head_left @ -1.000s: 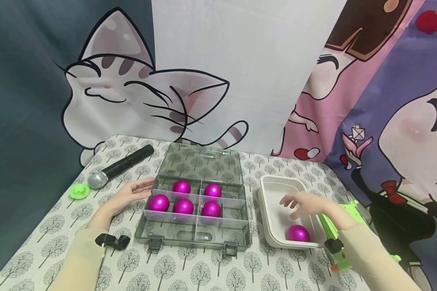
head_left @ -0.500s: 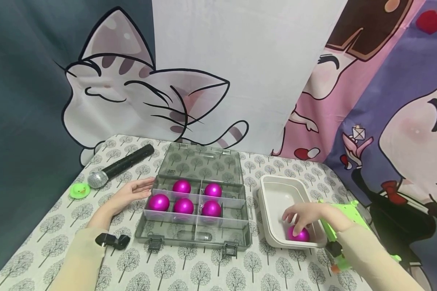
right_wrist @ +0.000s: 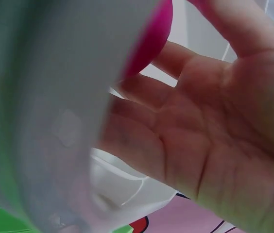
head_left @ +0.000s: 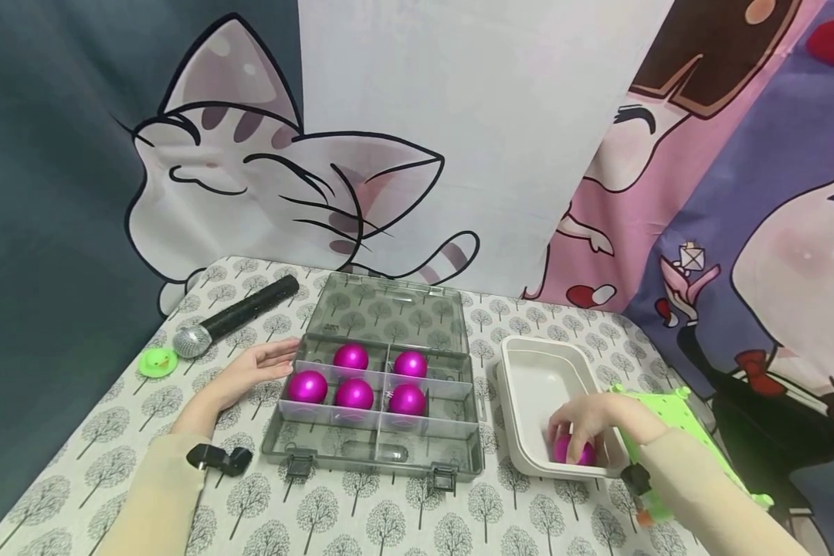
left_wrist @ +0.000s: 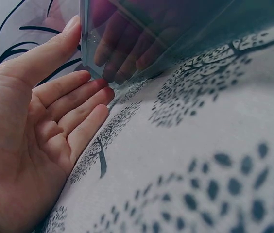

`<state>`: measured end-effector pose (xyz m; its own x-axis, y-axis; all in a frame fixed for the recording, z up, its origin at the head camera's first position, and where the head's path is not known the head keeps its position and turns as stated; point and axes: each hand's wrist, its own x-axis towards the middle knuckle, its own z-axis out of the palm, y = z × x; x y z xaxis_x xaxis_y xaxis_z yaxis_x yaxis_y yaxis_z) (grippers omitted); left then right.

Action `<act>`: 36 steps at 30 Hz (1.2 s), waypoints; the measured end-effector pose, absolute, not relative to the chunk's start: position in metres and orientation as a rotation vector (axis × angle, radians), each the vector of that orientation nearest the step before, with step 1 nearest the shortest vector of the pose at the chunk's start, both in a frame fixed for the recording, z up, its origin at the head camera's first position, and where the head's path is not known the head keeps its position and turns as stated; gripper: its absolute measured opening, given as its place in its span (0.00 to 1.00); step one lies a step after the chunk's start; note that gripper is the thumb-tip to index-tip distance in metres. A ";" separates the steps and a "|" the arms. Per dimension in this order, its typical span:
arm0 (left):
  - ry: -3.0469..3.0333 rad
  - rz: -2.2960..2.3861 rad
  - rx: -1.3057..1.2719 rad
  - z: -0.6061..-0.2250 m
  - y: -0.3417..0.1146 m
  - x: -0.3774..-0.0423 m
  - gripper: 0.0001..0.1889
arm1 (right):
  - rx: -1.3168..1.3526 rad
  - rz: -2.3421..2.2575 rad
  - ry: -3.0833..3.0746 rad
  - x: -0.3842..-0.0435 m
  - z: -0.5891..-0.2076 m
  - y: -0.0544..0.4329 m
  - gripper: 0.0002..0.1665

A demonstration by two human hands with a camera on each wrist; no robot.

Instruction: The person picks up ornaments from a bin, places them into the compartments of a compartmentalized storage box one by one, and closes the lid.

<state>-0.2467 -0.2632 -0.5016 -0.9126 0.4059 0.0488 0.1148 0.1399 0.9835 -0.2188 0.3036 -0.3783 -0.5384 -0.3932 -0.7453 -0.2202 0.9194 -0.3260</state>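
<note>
A smoky clear divider box point(head_left: 427, 441) lies with its lid point(head_left: 392, 309) folded back. Several shiny magenta balls sit in its back and middle rows; the front row shows none. At the box's left side my left hand point(head_left: 252, 375) has its fingers extended, tips at the wall, as the left wrist view point(left_wrist: 44, 126) also shows the hand. Inside the white plastic tub point(head_left: 517, 417), my right hand point(head_left: 587, 417) grips a magenta ball point(head_left: 565, 451), thumb on the near side and fingers curled round it. In the right wrist view the tub wall hides part of the ball point(right_wrist: 151, 43).
A black microphone point(head_left: 246, 309) and a green rubber duck point(head_left: 157, 362) lie at the left. Right of the tub, partly under my right forearm, is a green plastic thing point(head_left: 695, 425) with holes. A tree-patterned cloth covers the table point(head_left: 313, 513); a cartoon curtain hangs behind.
My right hand has moved down into the tub and its fingers have closed round the ball. The left hand stays at the box. The head view has shifted slightly.
</note>
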 end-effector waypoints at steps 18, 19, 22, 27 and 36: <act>2.205 1.840 0.509 -0.500 -0.262 -0.245 0.33 | -0.401 -0.328 2.118 -0.220 -0.373 0.302 0.19; 2.203 1.842 0.506 -0.500 -0.262 -0.245 0.33 | -0.387 -0.341 2.117 -0.220 -0.372 0.302 0.19; 2.198 1.845 0.505 -0.499 -0.262 -0.245 0.34 | -0.337 -0.391 2.113 -0.220 -0.366 0.302 0.20; 2.191 1.850 0.503 -0.499 -0.262 -0.245 0.34 | -0.407 -0.412 2.159 -0.225 -0.352 0.301 0.22; 2.206 1.837 0.509 -0.498 -0.262 -0.245 0.34 | -0.784 -0.444 2.360 -0.244 -0.333 0.295 0.27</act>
<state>-0.2445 -0.2616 -0.4982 -0.9144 0.4021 0.0478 0.1197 0.1557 0.9805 -0.2435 0.2946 -0.3333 -0.6414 -0.6281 -0.4406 -0.4250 0.7690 -0.4776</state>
